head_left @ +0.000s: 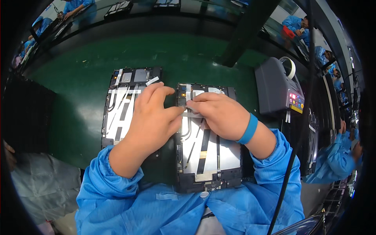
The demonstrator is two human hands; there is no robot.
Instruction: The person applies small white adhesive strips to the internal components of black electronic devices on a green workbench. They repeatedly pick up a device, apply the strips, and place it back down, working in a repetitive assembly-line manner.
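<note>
Right hand point(227, 117): fingers drawn together over the device point(211, 150) at its eleven o'clock; any gripped item cannot be told. Left hand point(150, 117): fingers spread, grip unclear, apparently steadying the same spot. Second device point(111, 127): ten o'clock, presumably alongside for reach. Tape dispenser point(276, 88): two o'clock, on the counter point(78, 113).

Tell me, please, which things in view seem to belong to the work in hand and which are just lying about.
In the work:
opened device, at the left hand and right hand
white strip across it
similar device at left, probably
grey tape dispenser, probably

Apparently just about:
black cable hanging in front
devices on the far bench
</note>
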